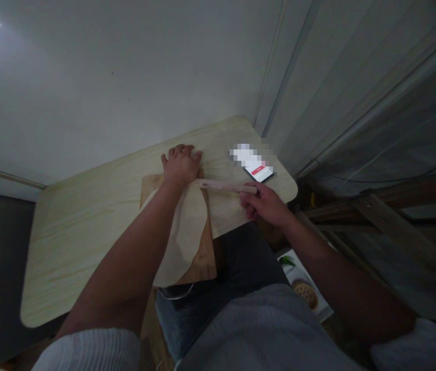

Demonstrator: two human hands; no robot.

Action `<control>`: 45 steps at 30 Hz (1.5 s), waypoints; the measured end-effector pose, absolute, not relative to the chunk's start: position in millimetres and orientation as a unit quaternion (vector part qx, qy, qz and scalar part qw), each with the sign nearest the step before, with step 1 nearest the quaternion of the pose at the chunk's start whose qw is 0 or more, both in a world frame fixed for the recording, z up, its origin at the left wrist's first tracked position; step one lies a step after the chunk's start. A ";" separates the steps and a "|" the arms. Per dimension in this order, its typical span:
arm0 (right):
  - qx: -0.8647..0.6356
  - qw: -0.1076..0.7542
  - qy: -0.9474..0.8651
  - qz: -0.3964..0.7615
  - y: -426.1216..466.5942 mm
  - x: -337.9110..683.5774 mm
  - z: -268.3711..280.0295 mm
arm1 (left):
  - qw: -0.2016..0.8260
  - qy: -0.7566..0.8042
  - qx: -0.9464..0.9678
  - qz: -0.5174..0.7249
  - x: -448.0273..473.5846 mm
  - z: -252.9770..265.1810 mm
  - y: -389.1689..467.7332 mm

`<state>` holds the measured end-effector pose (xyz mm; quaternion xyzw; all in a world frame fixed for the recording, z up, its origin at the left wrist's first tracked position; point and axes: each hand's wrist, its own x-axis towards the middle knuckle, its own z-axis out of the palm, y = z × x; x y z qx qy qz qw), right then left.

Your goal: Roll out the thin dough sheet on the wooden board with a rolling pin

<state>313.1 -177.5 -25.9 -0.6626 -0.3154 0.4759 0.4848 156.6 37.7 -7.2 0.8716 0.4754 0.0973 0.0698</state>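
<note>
A wide, pale sheet of rolled-out dough (pixel 187 237) lies on a wooden cutting board (pixel 204 257), partly covered by my left forearm. My right hand (pixel 266 203) is closed around the near-right end of a thin wooden rolling pin (pixel 225 186). The pin points left across the far end of the dough, and its other end reaches my left wrist. Palm down at the board's far edge, my left hand (pixel 182 164) has its fingers spread and slightly bent. What lies under that palm is hidden.
The board rests on a light wood-grain table (pixel 74 221) against a white wall (pixel 133 87). A phone (pixel 258 167) with a lit screen lies near the table's right corner. Below right, a white tray (pixel 324 310) holds a round lattice-patterned item (pixel 304 294) and something green. A metal handle (pixel 177 296) extends from the board's near end.
</note>
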 end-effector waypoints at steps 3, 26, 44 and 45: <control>-0.657 0.491 -0.311 0.480 -177.3 312.6 -25.5 | 0.062 0.474 0.872 0.111 157.1 -6.2 36.7; -0.683 0.417 -0.432 0.417 -180.2 307.8 -29.7 | -0.001 0.495 0.855 0.153 82.5 -17.0 -61.5; -0.673 0.201 -0.617 0.355 -269.2 229.8 -11.2 | 0.042 0.561 0.815 0.143 -23.8 -28.3 -206.3; -0.670 0.207 -0.612 0.366 -271.1 228.9 -13.3 | 0.036 0.561 0.814 0.143 -26.9 -30.6 -208.4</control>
